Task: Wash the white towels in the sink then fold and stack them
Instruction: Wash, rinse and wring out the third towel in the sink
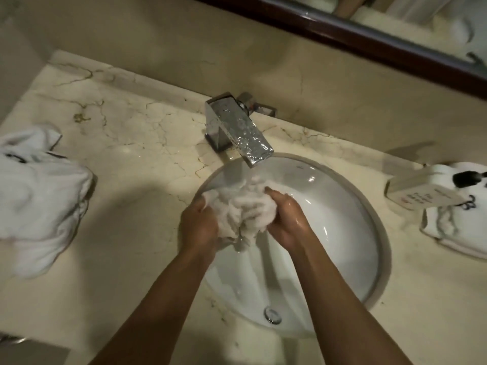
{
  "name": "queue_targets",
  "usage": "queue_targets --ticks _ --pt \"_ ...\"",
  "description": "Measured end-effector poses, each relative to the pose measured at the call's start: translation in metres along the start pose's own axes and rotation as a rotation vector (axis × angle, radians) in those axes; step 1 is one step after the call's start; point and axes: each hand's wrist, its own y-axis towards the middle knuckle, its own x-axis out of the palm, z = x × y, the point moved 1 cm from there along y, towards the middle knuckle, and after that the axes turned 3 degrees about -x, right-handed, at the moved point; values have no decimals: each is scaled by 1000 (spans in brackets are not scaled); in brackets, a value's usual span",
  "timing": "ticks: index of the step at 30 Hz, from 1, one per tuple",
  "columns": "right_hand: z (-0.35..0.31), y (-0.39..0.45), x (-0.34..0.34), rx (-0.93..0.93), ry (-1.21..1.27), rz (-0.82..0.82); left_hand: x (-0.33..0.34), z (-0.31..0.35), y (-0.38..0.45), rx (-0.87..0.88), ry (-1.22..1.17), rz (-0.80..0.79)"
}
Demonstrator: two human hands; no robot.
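Two hands on one wet towel (243, 209), bunched into a wad over the sink (350, 222), right under the faucet (238, 130) spout. Water looks to be running onto it, though the stream is hard to make out.

Risks, as I judge them:
- Splash-out. The wad sits high in the basin and close to the spout; water bouncing off it could land on the marble surface (137, 159) and creep toward the towel pile (39, 196) on the left or the folded towel (453, 227) on the right, well apart from the sink for now.
- Soggy towel dripping over the rim if it's lifted without wringing. That wets the surface where folding would likely happen.
- Uneven wash. Cloth is balled tight, so the inner folds may not get rinsed.
- Soap dispenser (432, 188) lies tipped on the folded towel; could leak or roll if bumped.

Grip:
- Left hand (197, 225): fingers curled into the left side of the wad, tips buried in cloth, clamped on it.
- Right hand (288, 219): fingers (274, 194) wrapped over the right side, thumb hidden, also squeezing the towel. Skin is wet and shiny.
- Neither hand touches the basin wall or faucet, as far as I can tell.
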Motion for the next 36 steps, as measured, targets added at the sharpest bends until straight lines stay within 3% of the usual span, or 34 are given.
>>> queue_targets --ticks 2,6,8,10,13,18,21,24,26,28,30,32,36 --pt "-2 -27 -9 -39 20 -64 -10 5 -15 -187 -233 -148" --pt "-16 -61 -16 -233 41 -202 -19 20 -55 -206 -568 -395" --pt "-16 -64 -21 -139 174 -232 -10 15 -53 -331 -775 -431" --pt "-8 -49 -30 93 349 -221 0 8 -41 -516 -762 -495" --pt "19 -36 -33 376 238 -320 8 -18 -19 -648 -623 -477" --pt "46 -27 -42 528 254 -246 6 -25 -8 -847 -613 -733" --pt "40 -20 -27 653 224 -273 5 -17 5 -789 -558 -702" --pt "19 -6 -25 428 193 -239 12 1 21 -564 -405 -630" --pt "-4 -6 -23 255 156 -179 13 24 13 -264 -173 -468" --pt "-27 -12 -21 51 91 -174 11 40 -1 174 150 -222" --pt "-41 -13 -19 -100 -46 -176 11 44 -11 407 244 -206" --pt "-46 -10 -16 -234 -257 -84 17 37 -7 408 216 -230" --pt "-25 4 -14 -204 -331 122 32 28 22 -103 -219 -360"
